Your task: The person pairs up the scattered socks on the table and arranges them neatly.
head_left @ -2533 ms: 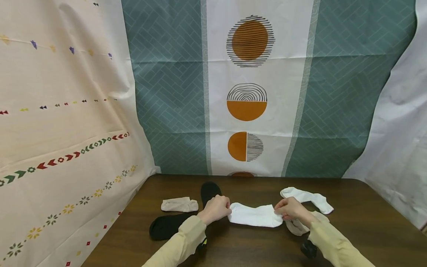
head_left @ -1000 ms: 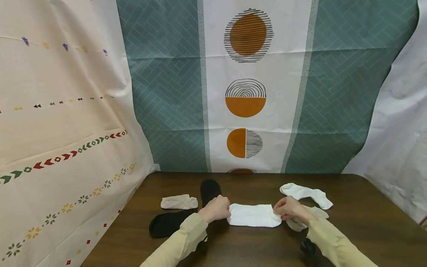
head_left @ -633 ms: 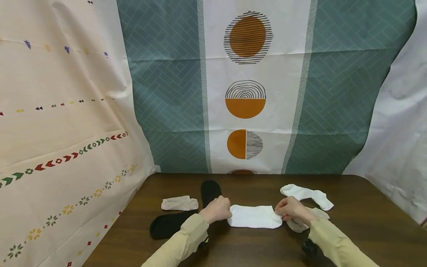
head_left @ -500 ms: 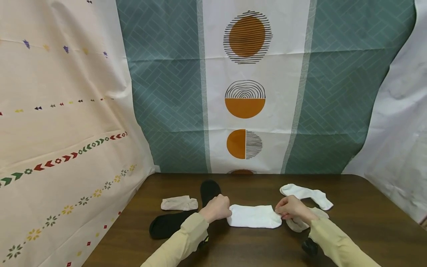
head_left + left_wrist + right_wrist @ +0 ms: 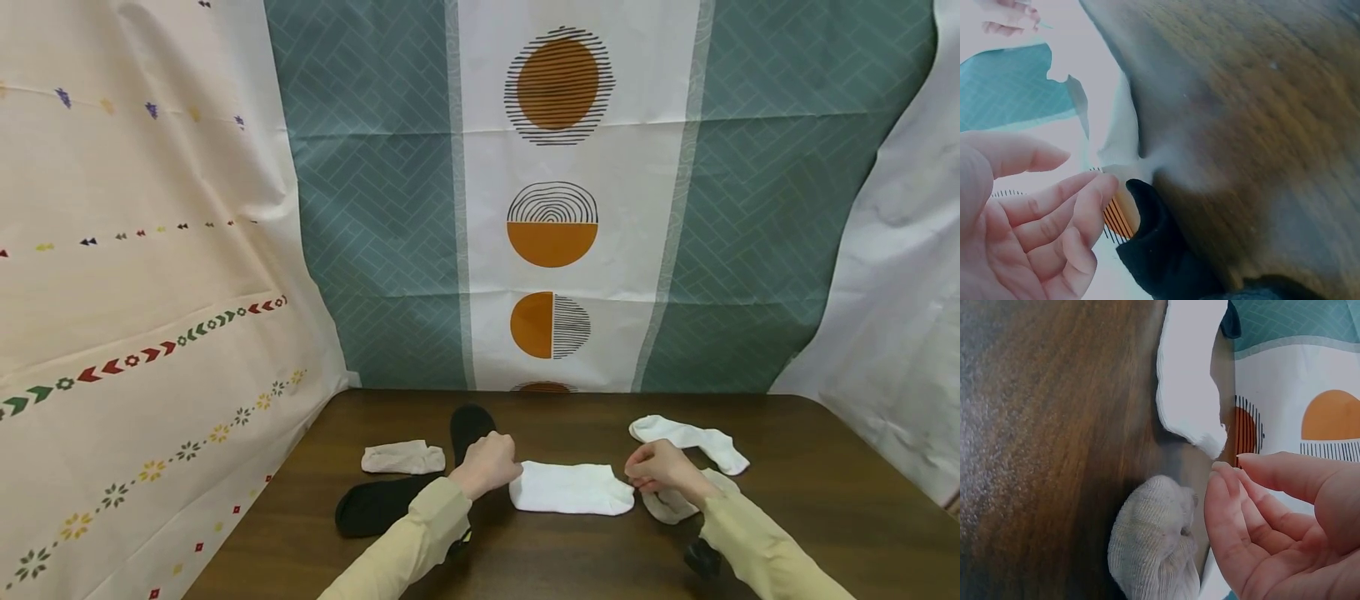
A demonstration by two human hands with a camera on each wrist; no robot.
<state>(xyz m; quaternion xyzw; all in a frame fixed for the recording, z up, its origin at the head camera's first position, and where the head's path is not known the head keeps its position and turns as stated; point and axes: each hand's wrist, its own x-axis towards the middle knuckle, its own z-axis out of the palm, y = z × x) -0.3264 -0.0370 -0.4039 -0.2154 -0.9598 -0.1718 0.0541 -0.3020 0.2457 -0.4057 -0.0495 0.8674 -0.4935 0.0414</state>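
A white sock (image 5: pixel 572 488) lies flat and straight across the middle of the table. At its left end is my left hand (image 5: pixel 489 467); in the left wrist view its thumb and fingers are apart, with nothing between them. My right hand (image 5: pixel 666 468) hovers just off the sock's right end. Thumb and fingertips come close together there, but the right wrist view shows the white sock (image 5: pixel 1191 375) separate from them. Partly hidden under that hand in the head view, a crumpled beige sock (image 5: pixel 1150 544) rests on the table.
Left of my left hand lie a beige sock (image 5: pixel 403 457) and a black sock (image 5: pixel 378 506); another black sock (image 5: pixel 471 425) extends behind the hand. A bent white sock (image 5: pixel 693 442) is at the back right of the wooden table (image 5: pixel 570 558). Patterned cloths hang behind.
The white sock has been smoothed flatter. My right fingers have let go of its right end and drawn slightly right; my left hand has come off its left end, lifting slightly.
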